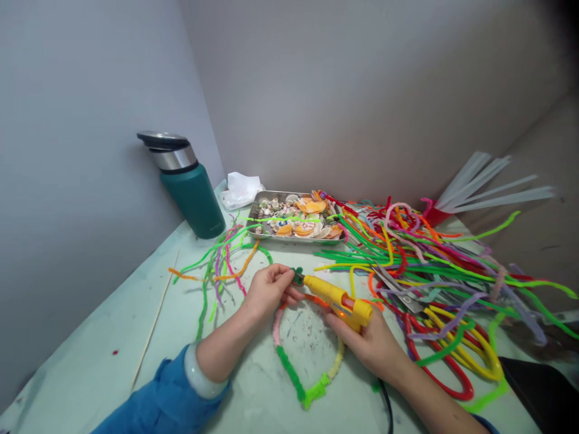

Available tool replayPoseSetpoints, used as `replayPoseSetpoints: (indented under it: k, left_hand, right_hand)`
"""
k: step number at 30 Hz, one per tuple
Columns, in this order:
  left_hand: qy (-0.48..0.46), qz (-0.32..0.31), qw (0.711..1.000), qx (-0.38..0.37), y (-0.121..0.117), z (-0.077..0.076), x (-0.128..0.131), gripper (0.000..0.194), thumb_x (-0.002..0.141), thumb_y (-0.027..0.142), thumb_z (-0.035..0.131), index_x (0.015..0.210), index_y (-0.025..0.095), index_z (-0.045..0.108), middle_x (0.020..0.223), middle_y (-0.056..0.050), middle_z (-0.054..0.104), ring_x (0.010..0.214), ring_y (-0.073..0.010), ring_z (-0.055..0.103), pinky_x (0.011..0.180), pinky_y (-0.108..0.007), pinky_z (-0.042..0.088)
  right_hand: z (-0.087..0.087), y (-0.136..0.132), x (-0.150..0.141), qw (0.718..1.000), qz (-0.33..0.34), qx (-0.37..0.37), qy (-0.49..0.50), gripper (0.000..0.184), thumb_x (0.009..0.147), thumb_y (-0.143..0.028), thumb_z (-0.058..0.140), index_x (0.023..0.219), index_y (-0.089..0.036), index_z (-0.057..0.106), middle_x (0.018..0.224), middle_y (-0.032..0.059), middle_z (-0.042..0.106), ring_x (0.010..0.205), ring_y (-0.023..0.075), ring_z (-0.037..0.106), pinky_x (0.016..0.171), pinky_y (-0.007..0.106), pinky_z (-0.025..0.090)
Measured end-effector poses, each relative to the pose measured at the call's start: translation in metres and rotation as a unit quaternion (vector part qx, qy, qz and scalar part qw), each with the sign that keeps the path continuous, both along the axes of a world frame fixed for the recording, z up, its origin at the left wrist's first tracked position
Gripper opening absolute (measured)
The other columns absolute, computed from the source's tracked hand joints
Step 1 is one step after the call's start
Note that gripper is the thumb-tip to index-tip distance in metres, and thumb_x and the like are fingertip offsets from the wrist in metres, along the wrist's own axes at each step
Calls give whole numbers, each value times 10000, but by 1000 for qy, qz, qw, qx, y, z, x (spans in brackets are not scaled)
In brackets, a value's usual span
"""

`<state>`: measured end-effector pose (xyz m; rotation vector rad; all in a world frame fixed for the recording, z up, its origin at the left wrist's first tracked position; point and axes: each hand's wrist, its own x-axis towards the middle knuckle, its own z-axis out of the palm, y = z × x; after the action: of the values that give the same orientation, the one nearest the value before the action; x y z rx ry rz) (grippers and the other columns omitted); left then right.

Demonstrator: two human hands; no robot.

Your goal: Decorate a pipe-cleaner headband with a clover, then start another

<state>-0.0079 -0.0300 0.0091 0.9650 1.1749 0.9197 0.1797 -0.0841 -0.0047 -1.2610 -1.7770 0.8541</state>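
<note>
My left hand (pixel 268 290) is closed in a pinch around a small dark green piece (pixel 297 275), whose exact kind I cannot make out. In my right hand (pixel 368 340) is a yellow hot glue gun (pixel 329 292), its nozzle pointing left and reaching the green piece. Under both hands lies a loop of wrapped pipe cleaners (pixel 289 369) in orange, pink, green and pale yellow, with a bright green knot (pixel 315 392) at its near end. My left fingers are close to the loop's orange far side; whether they touch it is unclear.
Behind the hands stands a metal tray (pixel 294 239) of seashells. Loose pipe cleaners (pixel 429 265) pile up at right, with scissors (pixel 398 289) among them. Clear glue sticks (pixel 479 184) rise behind. At left are a teal bottle (pixel 193 202) and a thin wooden stick (pixel 154 328).
</note>
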Motion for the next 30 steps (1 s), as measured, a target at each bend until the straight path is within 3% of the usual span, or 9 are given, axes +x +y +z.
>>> replayPoseSetpoints:
  k: [8,18,30]
  left_hand:
    - [7,-3,1000,0,1,-1,0,130,816,260,525,804,131,512,519,-46,648,422,-118,590,443,-189,458]
    - [6,-4,1000,0,0,-1,0,156,805,285,535,807,130,514,540,-60,660,416,-120,590,436,-192,458]
    - [-6,3,1000,-6,0,1,1,187,781,311,574,793,134,514,526,-54,651,428,-124,596,436,-190,456]
  right_hand:
    - [-3,1,1,998,24,-51,-5,301,819,-301,541,1061,-146,629,853,62,672,821,230,626,740,306,509]
    - [2,1,0,998,30,-49,-6,286,817,-289,539,1048,-147,630,833,57,659,845,231,616,773,308,491]
    - [-1,1,2,998,23,-48,-17,271,817,-302,535,1010,-140,636,758,48,649,784,226,619,701,295,506]
